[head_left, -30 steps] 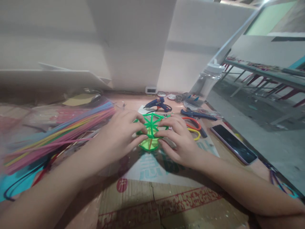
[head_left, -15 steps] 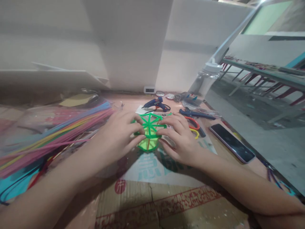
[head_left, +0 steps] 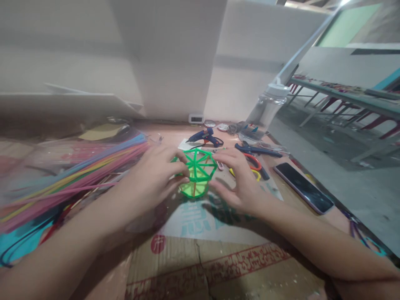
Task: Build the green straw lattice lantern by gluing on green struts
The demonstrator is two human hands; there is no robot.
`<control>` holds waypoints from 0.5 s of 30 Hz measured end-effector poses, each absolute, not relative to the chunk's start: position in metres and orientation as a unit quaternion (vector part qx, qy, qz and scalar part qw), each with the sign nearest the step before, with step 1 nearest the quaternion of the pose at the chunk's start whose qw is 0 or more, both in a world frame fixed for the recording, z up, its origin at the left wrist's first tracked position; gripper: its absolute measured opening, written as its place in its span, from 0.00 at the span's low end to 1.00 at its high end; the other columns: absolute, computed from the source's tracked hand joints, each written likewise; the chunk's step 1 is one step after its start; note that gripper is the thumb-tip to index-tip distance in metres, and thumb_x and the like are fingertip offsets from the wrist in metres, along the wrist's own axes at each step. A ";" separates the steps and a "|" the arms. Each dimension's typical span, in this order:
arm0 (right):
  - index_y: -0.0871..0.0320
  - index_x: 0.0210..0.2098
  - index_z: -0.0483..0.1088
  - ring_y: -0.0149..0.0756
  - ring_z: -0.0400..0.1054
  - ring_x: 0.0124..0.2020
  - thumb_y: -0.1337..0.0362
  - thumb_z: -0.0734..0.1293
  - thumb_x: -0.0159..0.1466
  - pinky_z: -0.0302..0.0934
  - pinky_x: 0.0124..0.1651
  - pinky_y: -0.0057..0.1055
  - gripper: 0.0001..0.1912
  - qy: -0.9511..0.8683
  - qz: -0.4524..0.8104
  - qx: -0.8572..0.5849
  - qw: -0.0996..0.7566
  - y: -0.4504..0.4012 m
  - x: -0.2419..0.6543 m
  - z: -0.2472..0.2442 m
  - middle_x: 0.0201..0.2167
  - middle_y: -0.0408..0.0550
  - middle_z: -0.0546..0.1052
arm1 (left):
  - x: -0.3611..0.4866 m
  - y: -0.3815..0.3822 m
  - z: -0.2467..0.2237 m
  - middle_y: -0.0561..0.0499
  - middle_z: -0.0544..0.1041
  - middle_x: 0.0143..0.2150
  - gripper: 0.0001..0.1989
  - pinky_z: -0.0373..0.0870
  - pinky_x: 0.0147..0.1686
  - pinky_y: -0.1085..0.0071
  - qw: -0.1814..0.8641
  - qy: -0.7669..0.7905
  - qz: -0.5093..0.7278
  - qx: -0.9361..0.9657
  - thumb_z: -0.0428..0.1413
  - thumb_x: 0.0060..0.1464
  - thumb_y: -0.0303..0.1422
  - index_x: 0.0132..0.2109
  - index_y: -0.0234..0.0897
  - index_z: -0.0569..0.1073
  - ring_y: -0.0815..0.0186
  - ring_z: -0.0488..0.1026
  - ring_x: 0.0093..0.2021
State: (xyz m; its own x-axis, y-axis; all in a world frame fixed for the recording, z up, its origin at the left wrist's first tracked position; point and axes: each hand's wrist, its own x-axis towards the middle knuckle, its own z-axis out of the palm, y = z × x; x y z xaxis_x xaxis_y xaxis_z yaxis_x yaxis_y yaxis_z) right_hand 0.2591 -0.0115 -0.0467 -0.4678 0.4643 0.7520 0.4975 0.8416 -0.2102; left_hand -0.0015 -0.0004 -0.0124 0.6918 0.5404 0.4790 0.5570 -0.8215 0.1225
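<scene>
A small green frame (head_left: 196, 166) stands in the middle, apparently made of fuzzy pipe cleaners. Spokes cross its many-sided top, and thin brown posts join that to a light green base (head_left: 194, 188). Thumb and fingers of my left hand (head_left: 158, 173) are closed on the frame's left edge, hiding that side. My right hand (head_left: 240, 181) is at the right side with thumb and fingers spread, a small gap from the rim.
Behind lies a blue glue gun (head_left: 204, 136). Pliers with red and yellow handles (head_left: 256, 173), a phone (head_left: 303, 187) and a clear bottle (head_left: 262, 112) are to the right. Colourful pipe cleaners (head_left: 93, 166) spread on the left. A white board (head_left: 168, 58) rises at the back.
My right hand has let go of the frame's right edge; its fingers have opened and moved slightly right. My left hand stays on the left edge.
</scene>
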 end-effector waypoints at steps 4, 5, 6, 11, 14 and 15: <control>0.57 0.49 0.71 0.41 0.75 0.42 0.57 0.66 0.71 0.71 0.45 0.39 0.12 -0.823 0.100 -0.354 0.432 0.002 0.272 -0.052 0.42 0.52 0.79 | -0.010 0.010 -0.014 0.47 0.79 0.46 0.07 0.66 0.43 0.62 -0.003 -0.274 -0.257 -0.927 0.58 0.64 0.30 0.39 0.42 0.81 0.58 0.72 0.46; 0.57 0.42 0.73 0.37 0.75 0.35 0.57 0.64 0.72 0.70 0.39 0.34 0.10 -0.820 0.130 -0.369 0.418 0.004 0.274 -0.055 0.35 0.49 0.79 | -0.013 0.012 -0.014 0.47 0.79 0.47 0.07 0.66 0.44 0.62 -0.012 -0.273 -0.255 -0.927 0.58 0.64 0.30 0.39 0.42 0.82 0.58 0.72 0.46; 0.57 0.36 0.73 0.35 0.74 0.30 0.57 0.64 0.72 0.68 0.35 0.32 0.12 -0.820 0.154 -0.377 0.402 0.005 0.276 -0.058 0.29 0.46 0.78 | -0.015 0.015 -0.014 0.47 0.79 0.47 0.07 0.67 0.44 0.62 -0.023 -0.275 -0.251 -0.928 0.58 0.65 0.30 0.40 0.43 0.82 0.58 0.73 0.47; 0.58 0.32 0.76 0.35 0.75 0.27 0.59 0.68 0.68 0.67 0.33 0.29 0.11 -0.851 0.160 -0.340 0.366 0.004 0.268 -0.078 0.26 0.45 0.81 | -0.023 0.020 -0.013 0.46 0.78 0.48 0.10 0.69 0.48 0.61 -0.055 -0.296 -0.230 -0.926 0.54 0.64 0.26 0.43 0.40 0.80 0.58 0.74 0.49; 0.57 0.32 0.77 0.34 0.74 0.27 0.62 0.67 0.70 0.66 0.31 0.28 0.11 -0.860 0.139 -0.321 0.372 0.005 0.264 -0.084 0.26 0.46 0.81 | -0.023 0.018 -0.013 0.45 0.78 0.49 0.10 0.71 0.50 0.60 -0.049 -0.309 -0.223 -0.923 0.53 0.63 0.27 0.44 0.40 0.80 0.58 0.74 0.50; 0.57 0.32 0.77 0.34 0.74 0.26 0.61 0.67 0.70 0.66 0.31 0.28 0.12 -0.858 0.132 -0.320 0.379 0.005 0.265 -0.082 0.26 0.46 0.81 | -0.022 0.018 -0.014 0.45 0.78 0.49 0.10 0.71 0.50 0.59 -0.047 -0.312 -0.222 -0.923 0.54 0.63 0.27 0.45 0.40 0.80 0.58 0.74 0.51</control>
